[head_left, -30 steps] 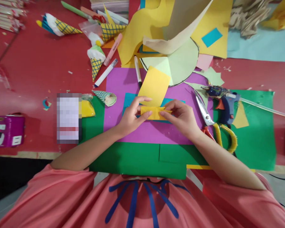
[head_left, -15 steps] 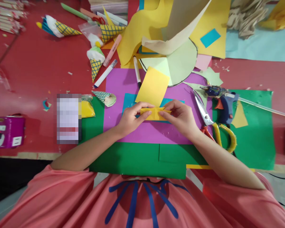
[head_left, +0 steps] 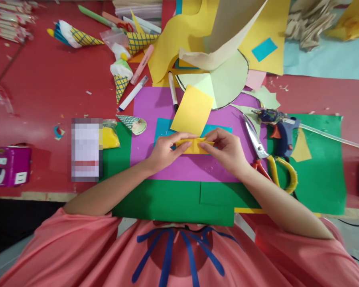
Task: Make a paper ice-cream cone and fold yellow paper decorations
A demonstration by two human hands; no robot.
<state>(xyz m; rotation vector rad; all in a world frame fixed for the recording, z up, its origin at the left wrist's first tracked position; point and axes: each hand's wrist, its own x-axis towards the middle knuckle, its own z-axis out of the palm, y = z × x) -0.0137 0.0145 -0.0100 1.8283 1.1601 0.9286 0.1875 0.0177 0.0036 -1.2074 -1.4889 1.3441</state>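
Both hands were pinched on the yellow paper (head_left: 194, 115): left hand (head_left: 164, 149) & right hand (head_left: 227, 149) clamped its folded near edge, over the purple sheet (head_left: 155, 107) at centre. Step looked like pleating. Next fold prob. needs an even crease w/ edges lined up. Scissors (head_left: 266, 159) lay just right.

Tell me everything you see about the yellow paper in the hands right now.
The yellow paper looks like thin matte craft sheet. Its near end is folded into narrow pleats, pinched between the left hand and right hand; the unfolded flap rises tilted away. It sits above a blue sheet on the purple sheet.
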